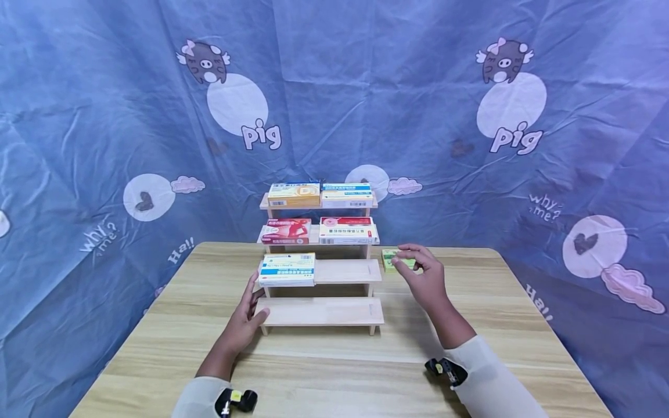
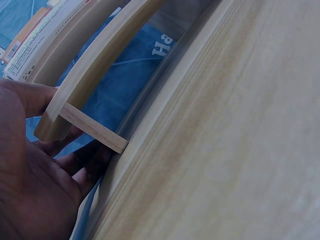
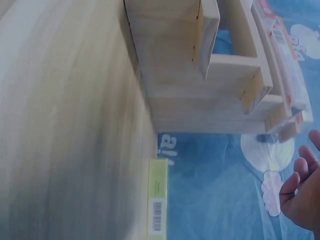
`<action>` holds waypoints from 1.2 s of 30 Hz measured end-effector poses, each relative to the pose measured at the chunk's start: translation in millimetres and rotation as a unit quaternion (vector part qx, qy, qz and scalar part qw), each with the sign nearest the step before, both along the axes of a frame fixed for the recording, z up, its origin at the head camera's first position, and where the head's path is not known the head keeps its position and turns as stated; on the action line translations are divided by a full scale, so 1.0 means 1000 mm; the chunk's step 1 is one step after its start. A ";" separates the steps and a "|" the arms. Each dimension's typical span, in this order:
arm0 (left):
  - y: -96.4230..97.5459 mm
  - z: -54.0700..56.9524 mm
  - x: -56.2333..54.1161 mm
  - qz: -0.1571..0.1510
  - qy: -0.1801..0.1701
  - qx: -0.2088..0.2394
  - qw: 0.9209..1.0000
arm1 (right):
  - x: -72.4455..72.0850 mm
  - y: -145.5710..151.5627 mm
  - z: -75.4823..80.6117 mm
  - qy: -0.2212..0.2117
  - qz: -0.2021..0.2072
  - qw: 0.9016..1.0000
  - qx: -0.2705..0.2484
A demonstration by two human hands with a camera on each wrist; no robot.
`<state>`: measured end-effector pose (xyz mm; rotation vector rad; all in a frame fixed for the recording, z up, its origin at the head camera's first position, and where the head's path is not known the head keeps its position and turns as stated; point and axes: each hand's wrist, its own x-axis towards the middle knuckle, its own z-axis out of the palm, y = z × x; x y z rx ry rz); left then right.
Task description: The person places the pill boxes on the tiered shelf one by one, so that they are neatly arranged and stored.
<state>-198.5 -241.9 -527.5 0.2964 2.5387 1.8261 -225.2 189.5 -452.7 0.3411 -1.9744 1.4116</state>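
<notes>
A four-step wooden display stand [image 1: 324,312] stands mid-table. My left hand [image 1: 243,325] grips the left end of its lowest board; in the left wrist view the thumb lies on the board and the fingers reach beneath, by a leg [image 2: 95,127]. Right of the stand, a small green and yellow medicine box [image 1: 388,264] lies on the table. My right hand [image 1: 428,281] overlaps that box in the head view, fingers loosely bent. From the right wrist, this hand [image 3: 305,200] appears raised apart from the box [image 3: 158,200], with nothing visible in it.
On the third step down sits a white and blue medicine box [image 1: 287,270], at the left. A pink-red box [image 1: 286,231] and a white-red box [image 1: 347,231] share the second step. An orange box [image 1: 294,195] and a blue-white box [image 1: 346,195] occupy the top. Behind hangs a blue curtain [image 1: 324,87].
</notes>
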 end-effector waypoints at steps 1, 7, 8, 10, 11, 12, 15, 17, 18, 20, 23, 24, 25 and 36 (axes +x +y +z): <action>0.000 0.000 0.000 0.000 0.002 0.000 1.000 | -0.001 0.001 0.000 -0.014 0.000 1.000 0.001; -0.001 -0.002 0.001 0.003 0.006 -0.001 1.000 | -0.008 0.011 -0.004 -0.077 -0.014 0.997 0.016; -0.001 -0.003 0.000 0.003 0.005 -0.001 1.000 | -0.009 0.013 -0.005 -0.084 -0.017 0.996 0.018; -0.001 -0.003 0.000 0.003 0.000 0.000 1.000 | -0.011 0.016 -0.008 -0.098 -0.020 0.995 0.022; -0.001 -0.003 -0.001 0.003 -0.002 0.002 1.000 | -0.012 0.018 -0.010 -0.104 -0.023 0.994 0.023; -0.001 -0.002 -0.001 0.001 -0.005 0.002 1.000 | -0.014 0.021 -0.011 -0.113 -0.024 0.993 0.024; 0.000 -0.001 -0.002 -0.001 -0.010 0.005 1.000 | -0.016 0.027 -0.014 -0.140 -0.022 0.990 0.024; 0.000 -0.001 -0.002 -0.003 -0.010 0.005 1.000 | -0.019 0.031 -0.016 -0.153 -0.020 0.988 0.021; 0.000 -0.001 -0.002 -0.003 -0.010 0.006 1.000 | -0.020 0.032 -0.017 -0.158 -0.019 0.987 0.021; 0.000 -0.001 -0.002 -0.004 -0.007 0.007 1.000 | -0.023 0.035 -0.020 -0.165 -0.021 0.986 0.023; 0.000 -0.001 -0.001 -0.005 -0.004 0.007 1.000 | -0.026 0.039 -0.025 -0.171 -0.027 0.984 0.030; 0.000 -0.001 -0.001 -0.005 -0.003 0.008 1.000 | -0.027 0.040 -0.027 -0.175 -0.028 0.984 0.032; 0.000 -0.001 -0.001 -0.004 -0.003 0.008 1.000 | -0.028 0.041 -0.028 -0.178 -0.030 0.983 0.035; 0.000 -0.002 -0.003 -0.004 -0.001 0.006 1.000 | -0.036 0.048 -0.032 -0.191 -0.038 0.981 0.018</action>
